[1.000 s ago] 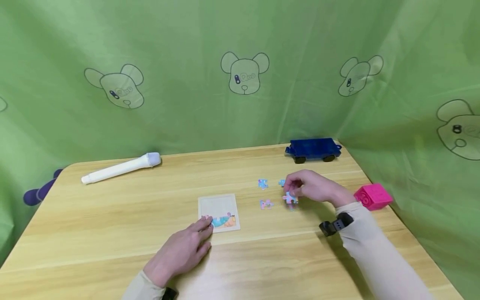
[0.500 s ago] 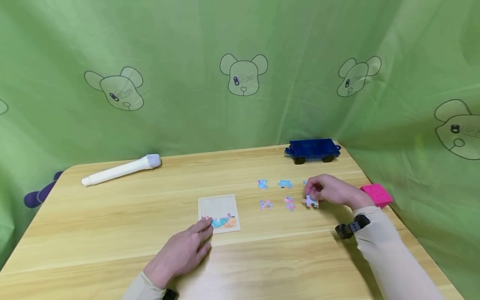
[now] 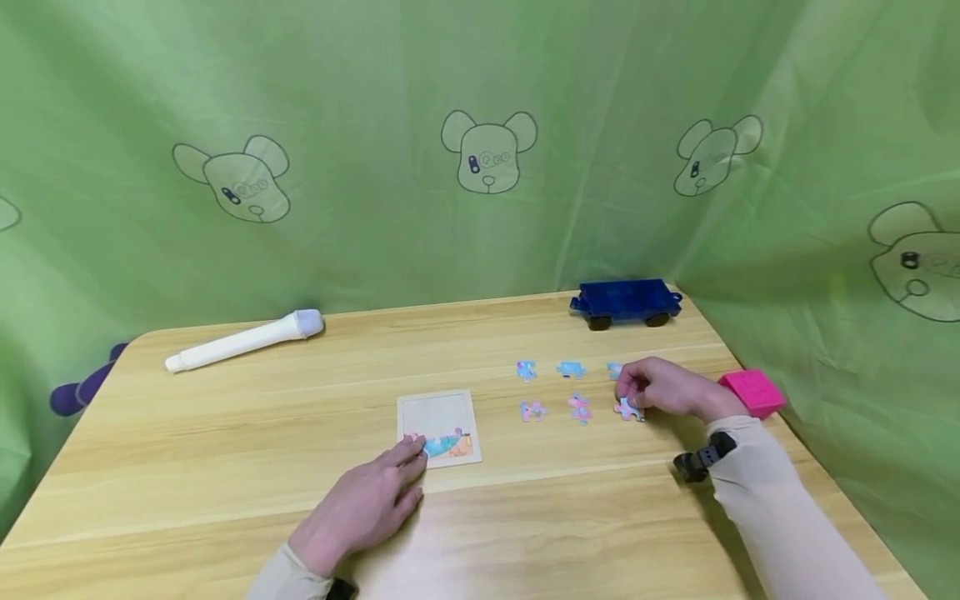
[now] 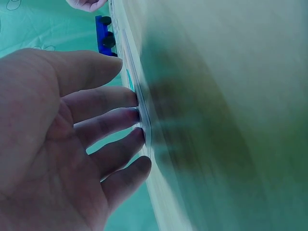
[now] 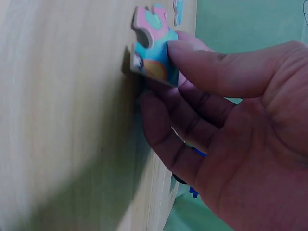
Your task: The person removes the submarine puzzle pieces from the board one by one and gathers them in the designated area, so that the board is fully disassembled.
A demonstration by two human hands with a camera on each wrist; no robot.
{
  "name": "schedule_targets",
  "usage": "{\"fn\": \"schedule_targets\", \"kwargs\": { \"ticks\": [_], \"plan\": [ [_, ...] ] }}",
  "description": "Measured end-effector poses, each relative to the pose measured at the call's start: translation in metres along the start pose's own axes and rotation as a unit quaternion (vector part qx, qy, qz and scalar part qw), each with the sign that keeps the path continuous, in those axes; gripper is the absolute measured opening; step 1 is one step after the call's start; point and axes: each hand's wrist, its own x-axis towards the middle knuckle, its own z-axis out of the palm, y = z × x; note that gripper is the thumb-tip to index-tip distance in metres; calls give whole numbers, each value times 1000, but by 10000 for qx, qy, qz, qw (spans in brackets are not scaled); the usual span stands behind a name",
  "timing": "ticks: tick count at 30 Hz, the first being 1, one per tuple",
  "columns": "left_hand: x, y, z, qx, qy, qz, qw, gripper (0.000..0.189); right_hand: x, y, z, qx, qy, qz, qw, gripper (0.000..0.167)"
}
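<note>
In the head view my left hand (image 3: 367, 502) rests its fingers on the lower left of a shallow puzzle board (image 3: 437, 412), whose bottom strip shows a coloured picture. The left wrist view shows that hand's fingers (image 4: 113, 115) extended to the board's edge. My right hand (image 3: 669, 389) pinches a blue and pink jigsaw piece (image 3: 628, 409) between thumb and fingers. That same piece (image 5: 156, 54) looks tilted at the tabletop in the right wrist view. Several other jigsaw pieces (image 3: 572, 369) lie in two rows beside it; one (image 3: 614, 370) is partly hidden by the right hand.
A dark blue toy wagon (image 3: 627, 302) stands at the back right. Behind the right wrist sits a pink block (image 3: 753, 392). A white microphone-shaped toy (image 3: 245, 340) lies at the back left. Green cloth (image 3: 390, 233) hangs behind the table (image 3: 225, 467).
My right hand has moved rightward with the jigsaw piece, from over the middle column to the right end of the front row, and lowered slightly. The left hand has stayed on the board.
</note>
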Motion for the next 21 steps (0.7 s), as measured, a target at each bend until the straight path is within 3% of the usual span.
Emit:
{"fn": "schedule_targets", "kwargs": {
  "ticks": [7,17,21],
  "plan": [
    [-1,0,0,6,-5,-11,10000,42,0,0,2,12,26,312,9995,16],
    [0,1,0,63,6,26,10000,42,-1,2,4,-126,140,345,9992,12],
    [0,1,0,94,-12,7,10000,42,-2,0,4,-320,381,260,9984,9]
  ]
}}
